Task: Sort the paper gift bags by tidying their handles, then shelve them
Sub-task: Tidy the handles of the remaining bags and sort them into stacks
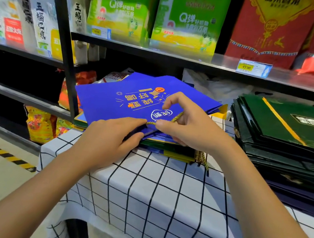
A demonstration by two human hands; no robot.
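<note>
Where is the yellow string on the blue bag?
In the head view, the yellow rope handle lies at the near edge of the blue gift bag, pinched by the right hand, beside the left hand.

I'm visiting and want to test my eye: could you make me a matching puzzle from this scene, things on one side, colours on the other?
Things:
1. top gift bag under the hands
2. cord handle pinched by the right hand
3. stack of bags at the right
4. tablecloth

Colours:
A. dark green
B. white with black grid
C. blue
D. gold

Pairs: 1-C, 2-D, 3-A, 4-B
</note>
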